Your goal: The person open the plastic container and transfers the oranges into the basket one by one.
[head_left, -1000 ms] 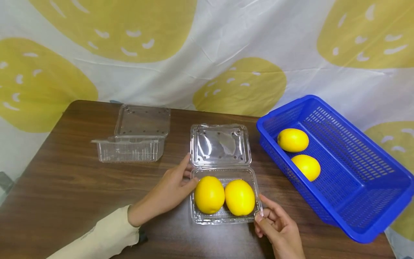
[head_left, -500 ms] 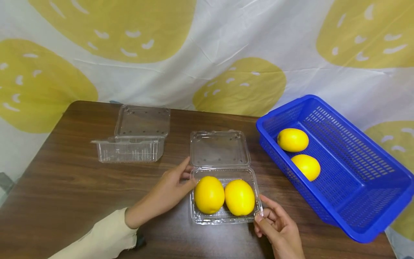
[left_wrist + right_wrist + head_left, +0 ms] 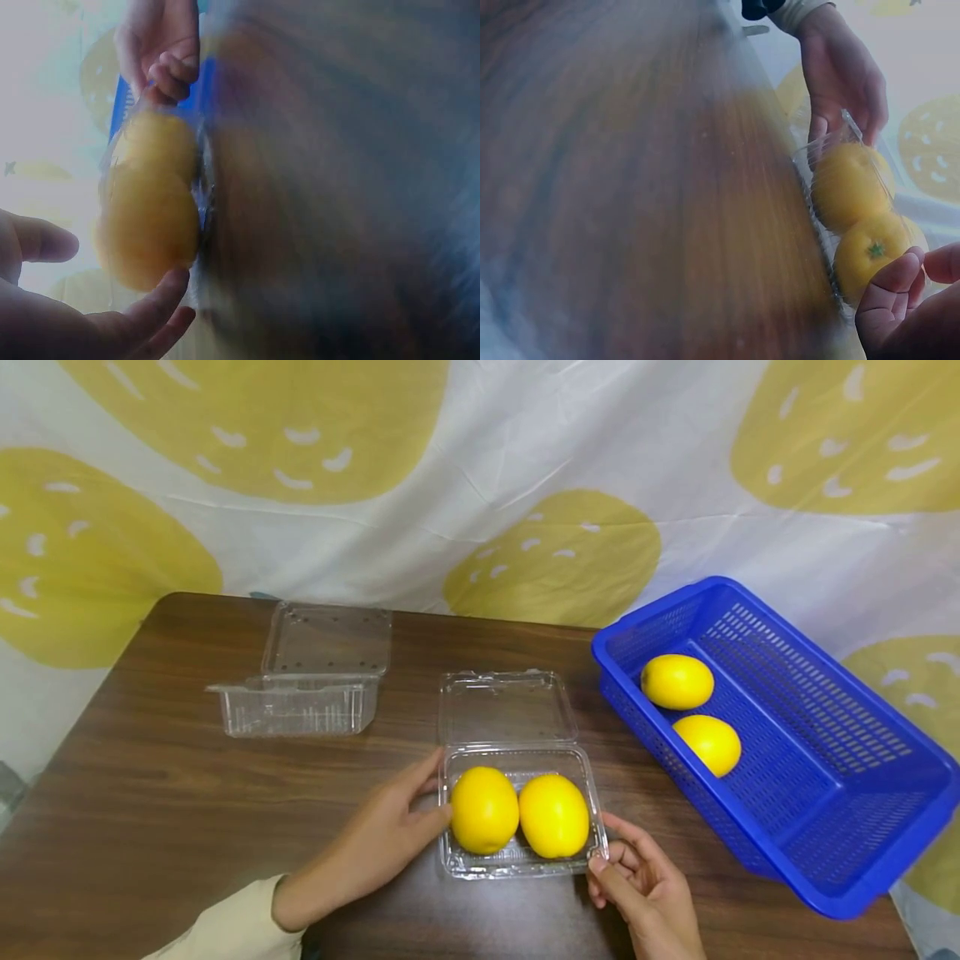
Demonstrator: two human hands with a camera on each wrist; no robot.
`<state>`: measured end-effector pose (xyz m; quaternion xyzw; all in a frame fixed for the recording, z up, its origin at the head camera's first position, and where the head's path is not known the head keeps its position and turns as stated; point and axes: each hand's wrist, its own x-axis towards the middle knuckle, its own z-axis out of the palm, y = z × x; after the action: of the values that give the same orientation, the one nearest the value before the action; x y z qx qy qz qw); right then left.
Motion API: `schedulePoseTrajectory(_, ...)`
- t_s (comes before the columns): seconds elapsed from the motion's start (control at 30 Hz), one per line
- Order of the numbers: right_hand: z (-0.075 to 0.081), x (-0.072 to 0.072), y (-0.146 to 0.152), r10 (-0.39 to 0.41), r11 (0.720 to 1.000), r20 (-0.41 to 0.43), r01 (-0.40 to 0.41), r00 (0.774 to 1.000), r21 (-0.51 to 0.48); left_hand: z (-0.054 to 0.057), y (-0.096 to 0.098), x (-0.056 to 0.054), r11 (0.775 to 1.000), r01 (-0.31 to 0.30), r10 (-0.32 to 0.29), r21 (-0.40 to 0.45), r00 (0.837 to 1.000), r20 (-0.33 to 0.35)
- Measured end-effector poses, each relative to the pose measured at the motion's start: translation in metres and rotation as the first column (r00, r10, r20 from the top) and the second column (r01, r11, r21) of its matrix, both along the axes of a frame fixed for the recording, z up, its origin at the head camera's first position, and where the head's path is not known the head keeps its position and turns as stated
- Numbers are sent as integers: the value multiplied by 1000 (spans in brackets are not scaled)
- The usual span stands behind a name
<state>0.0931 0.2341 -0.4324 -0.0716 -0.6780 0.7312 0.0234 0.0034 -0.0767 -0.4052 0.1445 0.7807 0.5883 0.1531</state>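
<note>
Two yellow, lemon-like fruits [image 3: 484, 810] sit side by side in the base of a clear plastic clamshell box [image 3: 525, 870]. Its lid [image 3: 506, 706] is hinged back, away from the person. At the box's left wall lies my left hand [image 3: 382, 831], fingers extended along the side and thumb near the left fruit. My right hand [image 3: 648, 889] pinches the near right corner of the box between thumb and fingers. The right wrist view shows a green star-shaped stem end on one fruit [image 3: 866, 244]; in the left wrist view the left fingers [image 3: 161, 300] look straight, thumb apart.
A second clear clamshell box [image 3: 296, 708], lid raised, stands back left on the brown table [image 3: 187, 810]. On the right, a blue plastic basket [image 3: 847, 843] holds two more yellow fruits [image 3: 677, 682]. A patterned cloth [image 3: 525, 435] hangs behind the table.
My left hand has slid toward the person along the box's left side. The lid's far edge sits lower in the view. My right hand stays at the corner.
</note>
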Motion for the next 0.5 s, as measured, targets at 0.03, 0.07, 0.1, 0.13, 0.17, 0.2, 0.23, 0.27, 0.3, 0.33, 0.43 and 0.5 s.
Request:
schedulePoseTrajectory(0.03,0,0,0,-2,1000,2,2,1000,2,0,0,2,1000,1,-1,11,1000,13)
schedulePoseTrajectory(0.07,0,0,0,-5,1000,5,5,1000,3,0,0,4,1000,0,0,22,1000,23)
schedulePoseTrajectory(0.1,0,0,0,-7,1000,8,7,1000,4,0,0,5,999,-1,-1,40,999,36)
schedulePoseTrajectory(0.13,0,0,0,-8,1000,9,8,1000,6,1,1,7,998,-1,-2,58,999,46)
schedulePoseTrajectory(0.17,1,1,0,-9,1000,10,9,1000,7,1,0,8,997,1,-6,75,998,55)
schedulePoseTrajectory(0.2,1,1,0,-8,1000,11,8,1000,8,1,0,9,996,2,-7,84,998,61)
schedulePoseTrajectory(0.23,1,1,0,-7,1000,10,7,1000,7,1,0,11,996,4,-10,91,998,66)
schedulePoseTrajectory(0.27,1,1,0,-6,1000,10,6,1000,7,2,-1,12,996,6,-12,94,998,68)
schedulePoseTrajectory(0.3,1,1,0,-5,1000,9,5,1000,6,2,-1,13,995,9,-17,101,997,72)
schedulePoseTrajectory(0.33,1,1,0,-4,1000,7,4,1000,7,2,-1,14,994,13,-21,108,997,73)
schedulePoseTrajectory(0.43,1,1,0,-3,1000,9,3,1000,8,2,-3,18,992,13,-24,123,996,83)
schedulePoseTrajectory(0.5,1,1,0,-5,1000,13,4,1000,12,1,-4,20,988,21,-35,151,995,91)
